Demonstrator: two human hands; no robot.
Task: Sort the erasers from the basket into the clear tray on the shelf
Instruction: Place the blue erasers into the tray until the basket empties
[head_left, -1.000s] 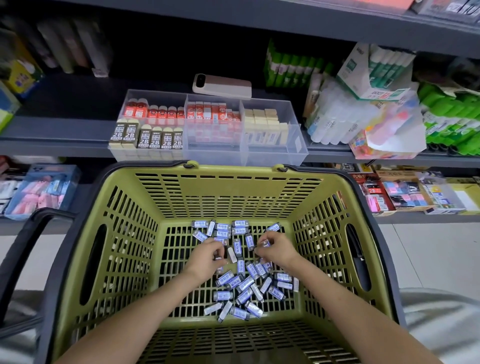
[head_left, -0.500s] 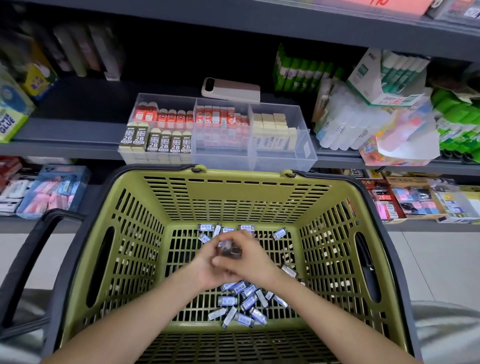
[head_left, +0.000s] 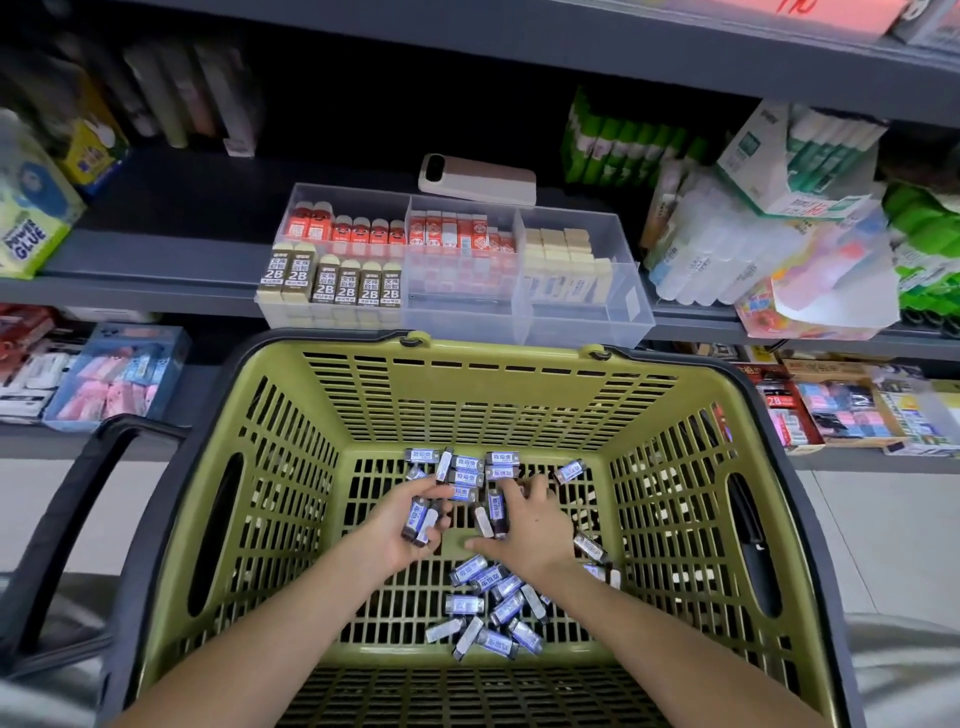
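While the left hand (head_left: 402, 535) cups a few erasers (head_left: 422, 517), right hand (head_left: 527, 527) spread flat on loose ones alongside, more strewn in the green basket (head_left: 519, 358), clear tray (head_left: 582, 325) on the shelf (head_left: 156, 296) stocked in rows.

The basket (head_left: 488, 395) is olive-green moulded plastic, matt and slotted, with a smooth black plastic handle (head_left: 67, 525). The erasers (head_left: 493, 587) in it wear glossy printed sleeves that catch the light. The clear tray (head_left: 587, 322) is smooth transparent plastic. The shelf (head_left: 156, 244) looks like matt dark-grey painted metal.
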